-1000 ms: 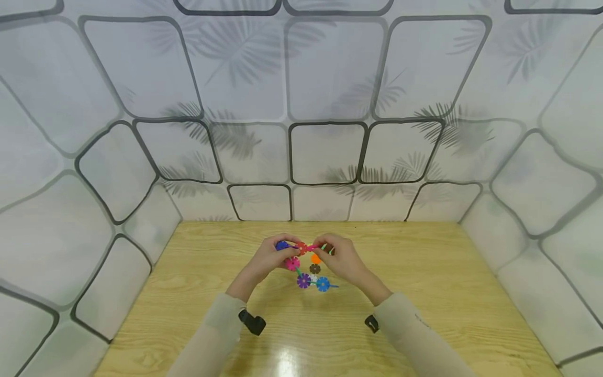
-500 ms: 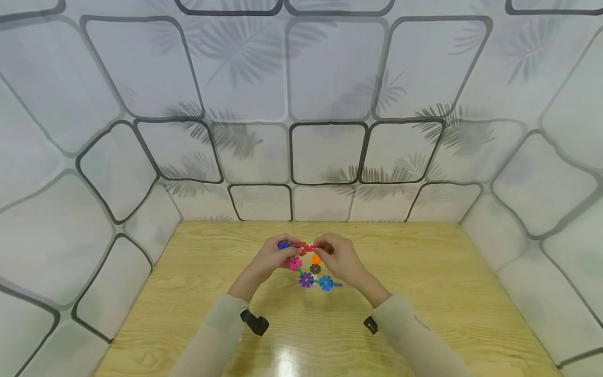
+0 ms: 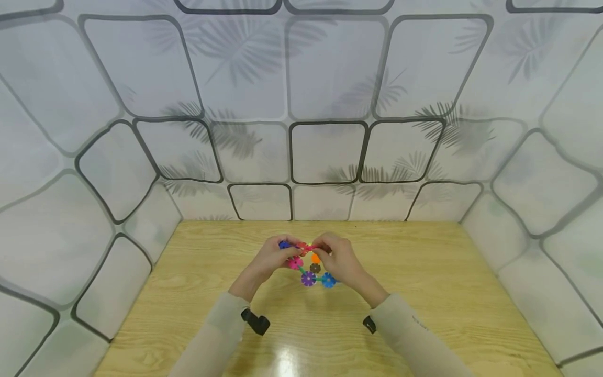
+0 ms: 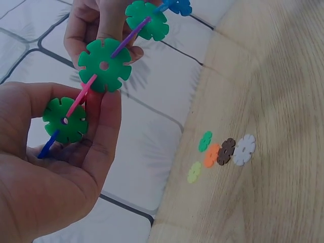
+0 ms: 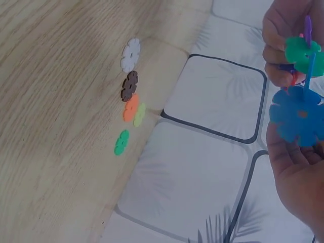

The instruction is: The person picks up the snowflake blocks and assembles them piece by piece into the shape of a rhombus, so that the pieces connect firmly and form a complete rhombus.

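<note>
Above the wooden table [image 3: 405, 262], the head view shows a chain of notched discs [image 3: 305, 279] between the hands, sagging toward the person. The left hand [image 3: 265, 260] grips a red disc [image 3: 302, 247]; the right hand [image 3: 346, 263] pinches a pink disc [image 3: 311, 247] against it. At the left wrist, a green disc [image 4: 56, 120] sits within that hand's curled fingers. At the right wrist, a blue disc [image 5: 291, 121] hides the fingertips; loose discs [image 5: 127, 92] lie on the table, apart from both hands.
</note>
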A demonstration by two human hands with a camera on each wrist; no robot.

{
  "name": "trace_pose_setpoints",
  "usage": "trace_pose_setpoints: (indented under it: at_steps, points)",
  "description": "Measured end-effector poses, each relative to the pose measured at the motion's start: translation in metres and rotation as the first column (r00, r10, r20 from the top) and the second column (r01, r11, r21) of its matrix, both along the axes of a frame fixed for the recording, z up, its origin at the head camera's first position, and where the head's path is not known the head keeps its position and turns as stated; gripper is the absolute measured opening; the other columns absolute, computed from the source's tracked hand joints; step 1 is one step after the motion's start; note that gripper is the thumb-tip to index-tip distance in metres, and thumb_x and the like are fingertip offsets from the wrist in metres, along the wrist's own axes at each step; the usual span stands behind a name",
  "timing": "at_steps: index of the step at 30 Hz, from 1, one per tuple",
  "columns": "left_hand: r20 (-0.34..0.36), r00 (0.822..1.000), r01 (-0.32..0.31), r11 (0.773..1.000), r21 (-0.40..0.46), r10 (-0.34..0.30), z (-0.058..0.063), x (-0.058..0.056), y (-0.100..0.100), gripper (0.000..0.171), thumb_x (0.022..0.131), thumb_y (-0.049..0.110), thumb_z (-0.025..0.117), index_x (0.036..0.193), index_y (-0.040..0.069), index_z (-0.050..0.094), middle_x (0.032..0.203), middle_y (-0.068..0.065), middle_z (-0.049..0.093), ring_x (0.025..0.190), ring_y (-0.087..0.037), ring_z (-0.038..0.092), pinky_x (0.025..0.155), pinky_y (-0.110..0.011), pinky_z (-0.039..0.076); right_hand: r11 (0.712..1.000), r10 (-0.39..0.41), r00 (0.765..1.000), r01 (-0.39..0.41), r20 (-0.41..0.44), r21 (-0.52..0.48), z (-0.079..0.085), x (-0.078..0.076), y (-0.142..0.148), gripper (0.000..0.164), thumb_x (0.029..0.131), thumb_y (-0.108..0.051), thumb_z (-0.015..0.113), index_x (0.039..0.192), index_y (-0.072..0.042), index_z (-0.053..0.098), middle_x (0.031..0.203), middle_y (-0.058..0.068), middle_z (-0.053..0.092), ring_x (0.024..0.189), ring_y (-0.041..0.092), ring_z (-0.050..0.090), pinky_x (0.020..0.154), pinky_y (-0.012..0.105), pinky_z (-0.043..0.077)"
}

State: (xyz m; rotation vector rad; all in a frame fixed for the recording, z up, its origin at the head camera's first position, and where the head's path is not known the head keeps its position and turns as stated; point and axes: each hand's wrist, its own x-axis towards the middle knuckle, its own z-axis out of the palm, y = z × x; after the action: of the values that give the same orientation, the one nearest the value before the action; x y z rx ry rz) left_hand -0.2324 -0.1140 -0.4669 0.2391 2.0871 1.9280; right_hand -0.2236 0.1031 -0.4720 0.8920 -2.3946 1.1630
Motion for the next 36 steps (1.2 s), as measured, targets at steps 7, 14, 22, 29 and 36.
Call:
trace_pose_setpoints:
  at_steps: [7,14,22,29,36]
  points:
    - [-0.014,0.998,0.066,0.997,-0.036,-0.067,0.005,0.001,-0.001,0.023,0.102,0.007,0.067,0.123,-0.002,0.066,0.105,-0.016,0.075,0.075,-0.011,0.068,0.069,-0.027,0.064,1.000,0.018,1.000,-0.018,0.019,0.003,0.004,0.002,0.004,0.007,0.099,0.000,0.071,0.101,-0.006,0.072,0.092,0.006,0.074,0.075,0.012,0.067,0.066,0.022,0.057]
    - [-0.058,0.984,0.158,0.978,-0.134,-0.167,0.007,-0.001,-0.003,0.031,0.100,0.012,0.072,0.129,0.002,0.066,0.114,-0.017,0.073,0.076,-0.016,0.073,0.074,-0.038,0.067,0.999,0.032,0.999,-0.033,0.042,0.022,0.000,-0.001,0.007,0.009,0.099,-0.002,0.071,0.103,-0.009,0.074,0.096,0.004,0.073,0.077,0.008,0.065,0.068,0.023,0.058]
    - [-0.097,0.980,0.153,0.972,-0.179,-0.172,0.007,0.000,0.000,0.031,0.099,0.018,0.075,0.127,0.007,0.070,0.112,-0.016,0.072,0.075,-0.017,0.074,0.069,-0.034,0.067,0.998,0.051,0.997,-0.052,0.061,0.022,0.004,0.002,0.008,0.008,0.098,-0.003,0.074,0.104,-0.008,0.075,0.096,0.005,0.075,0.075,0.008,0.067,0.066,0.022,0.058]
    - [-0.114,0.981,0.140,0.977,-0.162,-0.160,0.004,0.000,-0.004,0.031,0.100,0.019,0.074,0.127,0.005,0.070,0.110,-0.015,0.073,0.074,-0.018,0.076,0.069,-0.036,0.067,0.999,-0.011,0.996,0.007,0.089,0.038,0.004,-0.001,0.017,0.014,0.096,-0.003,0.075,0.110,-0.003,0.075,0.097,0.009,0.076,0.074,0.012,0.066,0.066,0.022,0.057]
    - [-0.107,0.982,0.139,0.979,-0.147,-0.156,0.001,-0.001,-0.008,0.034,0.101,0.019,0.073,0.130,0.002,0.068,0.108,-0.014,0.073,0.074,-0.019,0.078,0.069,-0.039,0.067,0.996,-0.073,0.982,0.065,0.175,0.055,-0.003,-0.010,0.028,0.016,0.098,-0.005,0.074,0.113,-0.004,0.075,0.100,0.008,0.076,0.077,0.010,0.064,0.066,0.021,0.055]
